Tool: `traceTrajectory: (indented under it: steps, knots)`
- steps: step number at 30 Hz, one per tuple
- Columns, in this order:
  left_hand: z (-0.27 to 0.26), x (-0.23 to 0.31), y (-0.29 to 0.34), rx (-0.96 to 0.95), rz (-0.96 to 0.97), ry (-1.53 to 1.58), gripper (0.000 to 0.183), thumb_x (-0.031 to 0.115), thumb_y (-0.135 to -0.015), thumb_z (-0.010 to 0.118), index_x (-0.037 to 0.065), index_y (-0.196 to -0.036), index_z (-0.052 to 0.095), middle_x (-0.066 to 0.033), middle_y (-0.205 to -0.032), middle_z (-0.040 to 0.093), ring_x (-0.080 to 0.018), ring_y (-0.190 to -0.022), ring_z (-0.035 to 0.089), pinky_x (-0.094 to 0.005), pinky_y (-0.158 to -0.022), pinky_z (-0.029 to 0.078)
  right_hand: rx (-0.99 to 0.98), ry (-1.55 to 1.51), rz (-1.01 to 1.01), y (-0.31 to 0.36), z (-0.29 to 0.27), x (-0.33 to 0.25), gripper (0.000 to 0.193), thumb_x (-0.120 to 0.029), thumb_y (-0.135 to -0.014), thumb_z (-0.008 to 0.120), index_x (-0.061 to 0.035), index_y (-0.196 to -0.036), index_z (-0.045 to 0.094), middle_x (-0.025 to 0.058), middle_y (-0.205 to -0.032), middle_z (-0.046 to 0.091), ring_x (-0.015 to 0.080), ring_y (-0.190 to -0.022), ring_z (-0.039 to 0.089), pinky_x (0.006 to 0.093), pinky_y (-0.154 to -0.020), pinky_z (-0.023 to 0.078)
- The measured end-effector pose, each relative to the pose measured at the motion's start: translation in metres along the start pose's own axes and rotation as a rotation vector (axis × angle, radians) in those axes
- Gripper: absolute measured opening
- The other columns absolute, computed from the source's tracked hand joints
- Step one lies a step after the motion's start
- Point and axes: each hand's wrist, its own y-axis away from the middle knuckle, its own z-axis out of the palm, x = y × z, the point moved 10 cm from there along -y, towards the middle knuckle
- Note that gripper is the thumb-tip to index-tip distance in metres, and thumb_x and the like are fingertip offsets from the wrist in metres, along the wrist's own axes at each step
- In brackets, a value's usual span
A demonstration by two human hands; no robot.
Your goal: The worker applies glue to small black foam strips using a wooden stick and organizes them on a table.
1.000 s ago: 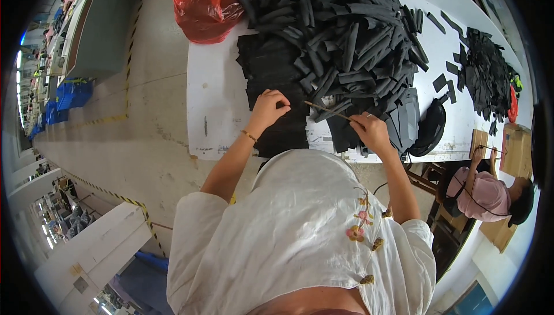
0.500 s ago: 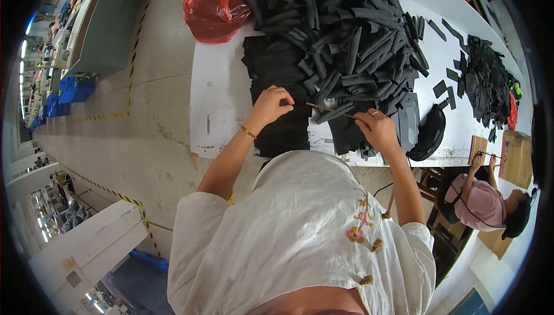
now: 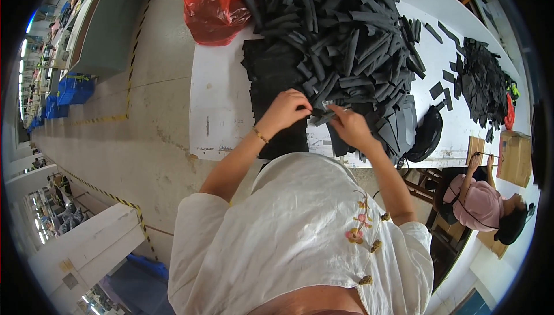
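Observation:
Both hands work close together at the lower edge of a big heap of dark grey folded strips [image 3: 369,49]. My left hand [image 3: 285,110] is closed in a pinch over neatly layered black pieces [image 3: 271,72]; what its fingertips hold is too small and dark to make out. A short gap to the right, my right hand [image 3: 351,127] has its fingers bent and drawn together, pointing at the left fingertips. Something small and pale shows by its fingertips, but its kind is unclear. Beneath the right hand lie more dark pieces [image 3: 339,142].
A red plastic bag [image 3: 219,12] stands at the white table's [image 3: 216,101] far left corner. To the right lie grey flat panels [image 3: 404,121], a black rounded pouch-like thing [image 3: 427,136] and another dark pile [image 3: 482,78]. A person in pink [image 3: 479,199] sits beyond, near a cardboard box [image 3: 515,156].
My hands have come closer together: the left moved right, the right moved left and slightly up. The thin strip stretched between them earlier no longer shows clearly.

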Motion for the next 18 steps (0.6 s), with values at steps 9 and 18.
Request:
traceTrajectory:
  steps: [9, 18]
  knots:
    - [0.012, -0.069, 0.05, 0.525, -0.304, 1.607, 0.04, 0.026, -0.085, 0.07, 0.004, -0.114, 0.056, -0.0122, -0.109, 0.06, -0.028, -0.108, 0.057, -0.0403, -0.093, 0.049, -0.203, -0.863, 0.358, -0.002, 0.078, -0.008, 0.02, -0.007, -0.09, 0.059, 0.0014, -0.107, 0.062, -0.0003, -0.068, 0.054, 0.0049, -0.06, 0.048, 0.0228, -0.053, 0.039]
    - [-0.018, -0.088, 0.045, 1.106, -0.583, 1.556, 0.025, 0.027, -0.088, 0.067, 0.007, -0.076, 0.057, -0.0001, -0.064, 0.05, -0.0094, -0.047, 0.043, -0.0251, -0.043, 0.037, 0.035, -0.294, 0.212, 0.014, 0.071, -0.01, 0.013, -0.01, -0.086, 0.061, 0.0033, -0.088, 0.063, 0.0228, -0.076, 0.062, 0.0415, -0.071, 0.061, 0.0427, -0.062, 0.048]
